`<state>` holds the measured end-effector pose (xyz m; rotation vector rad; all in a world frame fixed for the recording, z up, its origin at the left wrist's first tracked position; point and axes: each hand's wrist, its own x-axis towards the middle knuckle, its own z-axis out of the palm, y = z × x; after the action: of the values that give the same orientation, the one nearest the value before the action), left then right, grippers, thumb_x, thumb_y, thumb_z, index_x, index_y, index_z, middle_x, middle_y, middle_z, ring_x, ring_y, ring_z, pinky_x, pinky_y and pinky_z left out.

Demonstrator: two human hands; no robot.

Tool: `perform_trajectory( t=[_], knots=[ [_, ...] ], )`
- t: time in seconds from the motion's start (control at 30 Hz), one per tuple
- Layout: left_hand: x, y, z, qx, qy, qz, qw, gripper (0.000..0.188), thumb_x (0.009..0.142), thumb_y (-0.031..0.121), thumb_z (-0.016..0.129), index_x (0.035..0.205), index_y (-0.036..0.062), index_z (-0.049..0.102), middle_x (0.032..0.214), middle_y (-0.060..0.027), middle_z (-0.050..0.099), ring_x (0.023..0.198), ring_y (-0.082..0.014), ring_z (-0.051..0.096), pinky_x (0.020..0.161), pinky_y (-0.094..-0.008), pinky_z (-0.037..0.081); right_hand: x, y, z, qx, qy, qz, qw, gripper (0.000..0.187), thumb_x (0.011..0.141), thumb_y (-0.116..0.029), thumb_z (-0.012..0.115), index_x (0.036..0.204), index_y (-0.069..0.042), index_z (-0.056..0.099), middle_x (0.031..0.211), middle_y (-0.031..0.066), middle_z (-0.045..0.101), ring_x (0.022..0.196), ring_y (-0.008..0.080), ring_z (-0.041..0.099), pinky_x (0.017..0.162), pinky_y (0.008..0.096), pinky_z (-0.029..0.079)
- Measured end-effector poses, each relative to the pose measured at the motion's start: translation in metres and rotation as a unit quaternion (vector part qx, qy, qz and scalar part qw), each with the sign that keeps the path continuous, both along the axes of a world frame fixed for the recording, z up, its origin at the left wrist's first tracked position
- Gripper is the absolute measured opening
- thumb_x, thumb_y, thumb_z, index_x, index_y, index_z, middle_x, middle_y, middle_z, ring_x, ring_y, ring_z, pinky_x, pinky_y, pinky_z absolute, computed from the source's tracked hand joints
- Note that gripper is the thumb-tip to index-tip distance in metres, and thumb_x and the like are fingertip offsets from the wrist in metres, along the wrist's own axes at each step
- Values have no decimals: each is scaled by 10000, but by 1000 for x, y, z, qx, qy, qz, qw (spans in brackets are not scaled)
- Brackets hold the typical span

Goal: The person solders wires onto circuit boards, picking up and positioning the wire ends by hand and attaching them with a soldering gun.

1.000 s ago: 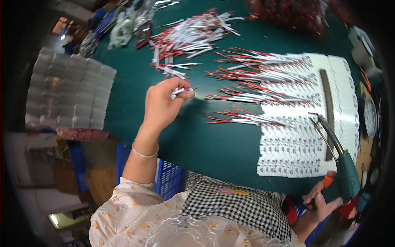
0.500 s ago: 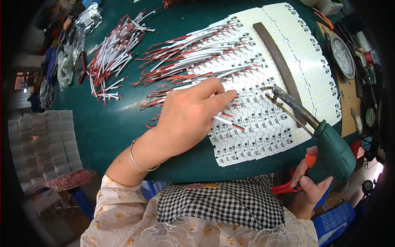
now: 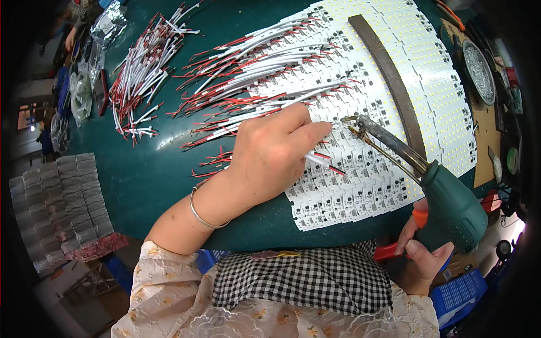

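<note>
Our left hand (image 3: 276,151) pinches white-sleeved wires (image 3: 323,162), probably light and bendy, best held mid-length; they poke out just right of it over circuit boards (image 3: 349,197). Our right hand (image 3: 421,250) grips a green soldering gun (image 3: 455,205).

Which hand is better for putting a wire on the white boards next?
Probably the left hand: it pinches white-sleeved wires with their ends over the white boards. The right hand is busy gripping the green soldering gun.
</note>
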<state>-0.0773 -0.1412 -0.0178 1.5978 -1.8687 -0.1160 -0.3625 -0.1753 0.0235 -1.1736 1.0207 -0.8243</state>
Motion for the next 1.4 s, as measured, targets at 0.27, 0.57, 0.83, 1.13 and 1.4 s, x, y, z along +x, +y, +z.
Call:
perform_trajectory(
  t=[0.27,0.57,0.83,1.13,1.4],
  knots=[
    [-2,0,-2,2,29,5,1000,437,556,-137,633,949,48,685,717,-76,574,588,-211,598,485,-293,477,4,2,6,58,19,-9,998,617,682,-142,771,1143,124,459,881,147,545,505,145,536,389,229,450],
    [-3,1,-3,8,48,1,999,417,580,-135,651,953,47,687,722,-75,581,613,-204,606,510,-289,480,4,-1,9,96,26,30,995,528,714,-31,696,1191,71,493,841,146,574,607,164,561,511,254,486],
    [-3,1,-2,15,36,4,999,374,609,-117,674,949,39,688,714,-75,574,600,-203,595,502,-288,470,4,2,6,65,46,24,997,576,712,-85,704,1202,93,459,873,156,575,559,150,549,468,240,461],
    [-3,1,-2,15,23,2,1000,359,625,-103,679,952,43,687,711,-74,571,586,-199,586,491,-289,463,-1,-6,0,-38,-2,-10,999,634,730,-207,738,1148,150,421,707,129,541,408,136,495,353,223,405],
    [-1,-1,-6,-9,6,-11,1000,389,602,-87,690,966,50,688,709,-67,584,585,-195,592,493,-286,471,-11,2,2,-33,15,-6,999,654,744,-241,754,1156,143,421,623,108,529,395,127,486,355,214,376]
  ],
)
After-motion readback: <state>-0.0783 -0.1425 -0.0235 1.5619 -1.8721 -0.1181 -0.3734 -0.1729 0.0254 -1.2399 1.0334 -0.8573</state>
